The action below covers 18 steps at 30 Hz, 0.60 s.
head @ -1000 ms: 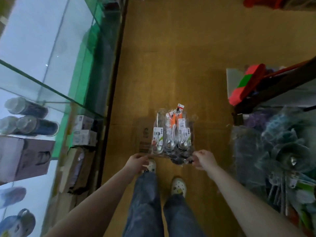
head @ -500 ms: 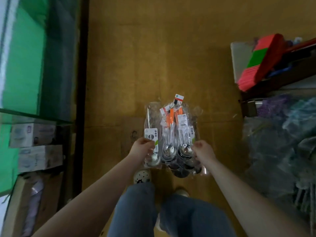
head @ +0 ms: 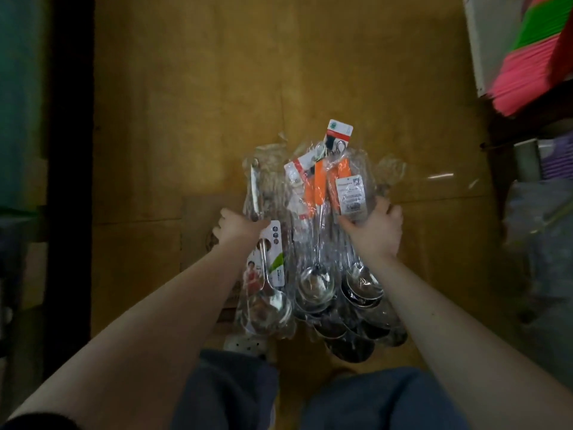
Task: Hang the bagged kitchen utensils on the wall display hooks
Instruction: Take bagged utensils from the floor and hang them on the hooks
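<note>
A bundle of bagged kitchen utensils (head: pixel 313 243) hangs over the brown cardboard floor (head: pixel 217 103), held between both hands. It holds several steel ladles and spoons in clear plastic bags, some with orange handles and white label cards. My left hand (head: pixel 237 226) grips the left side of the bundle around a bagged ladle's handle. My right hand (head: pixel 373 232) grips the right side by the orange-handled ones. The ladle bowls point toward me. No wall hooks are in view.
A dark cabinet edge (head: pixel 69 150) runs down the left. At the right stand a pink and green broom head (head: pixel 533 60) and clear bags of goods (head: pixel 545 231). My jeans-covered legs (head: pixel 235 395) and a white shoe (head: pixel 245 344) are below the bundle.
Both hands slid further up the bundle from its near end to mid-handle height. The bundle looks larger and nearer in the view. The view tilted downward, and the glass counter left the frame.
</note>
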{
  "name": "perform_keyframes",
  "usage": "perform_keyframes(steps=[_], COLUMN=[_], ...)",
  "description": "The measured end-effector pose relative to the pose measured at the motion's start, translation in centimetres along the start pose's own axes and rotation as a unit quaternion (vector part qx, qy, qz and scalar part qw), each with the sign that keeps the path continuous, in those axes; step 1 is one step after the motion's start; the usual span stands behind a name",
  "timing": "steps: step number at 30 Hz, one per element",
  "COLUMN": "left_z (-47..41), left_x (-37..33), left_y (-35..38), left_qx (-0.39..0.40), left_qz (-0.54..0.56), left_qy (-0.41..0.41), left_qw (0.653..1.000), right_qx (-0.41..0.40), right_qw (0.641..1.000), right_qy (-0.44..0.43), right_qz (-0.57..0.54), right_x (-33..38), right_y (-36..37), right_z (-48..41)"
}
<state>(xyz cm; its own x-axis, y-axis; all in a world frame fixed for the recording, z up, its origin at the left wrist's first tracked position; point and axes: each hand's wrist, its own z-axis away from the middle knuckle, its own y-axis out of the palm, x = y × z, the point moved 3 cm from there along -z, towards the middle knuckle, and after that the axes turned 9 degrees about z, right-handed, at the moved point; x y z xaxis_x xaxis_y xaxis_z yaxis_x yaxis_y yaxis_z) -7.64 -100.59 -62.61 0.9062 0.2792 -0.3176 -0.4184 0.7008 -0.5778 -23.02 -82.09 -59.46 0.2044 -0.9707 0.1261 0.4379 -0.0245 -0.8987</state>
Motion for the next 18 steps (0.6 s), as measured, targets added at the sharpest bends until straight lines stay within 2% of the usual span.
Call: perform_keyframes(steps=[3,5,8,11,14,18], left_z=[-2.3,-3.0,-2.0,0.3,3.6,10.3], left_x=[0.2,0.2,-0.1,-0.2,-0.2,-1.4], left_y=[1.3,1.9,1.8,0.3,-1.9,-5.4], left_qx=[-0.038,-0.019,0.031,0.053,0.069,0.112], left_qz=[-0.024,0.008,0.044,0.036,0.034,0.077], left_qy=[-0.016,-0.003,0.036,0.056,0.068,0.084], left_qw=[0.999,1.000,0.998,0.996,0.995,0.987], right_qx=[-0.059,-0.072,-0.054,-0.024,-0.002,0.019], right_qw=[0.998,0.997,0.996,0.991,0.978,0.966], right_qy=[-0.024,-0.038,-0.040,-0.031,-0.039,-0.034], right_qz=[-0.010,-0.006,-0.055,-0.124,-0.204,-0.257], right_x=[0.2,0.4,0.6,0.8,0.9,1.4], right_y=[0.9,1.1,0.5,-1.8,-4.9,-9.9], right_z=[-0.1,0.2,1.2,2.9,5.3,9.6])
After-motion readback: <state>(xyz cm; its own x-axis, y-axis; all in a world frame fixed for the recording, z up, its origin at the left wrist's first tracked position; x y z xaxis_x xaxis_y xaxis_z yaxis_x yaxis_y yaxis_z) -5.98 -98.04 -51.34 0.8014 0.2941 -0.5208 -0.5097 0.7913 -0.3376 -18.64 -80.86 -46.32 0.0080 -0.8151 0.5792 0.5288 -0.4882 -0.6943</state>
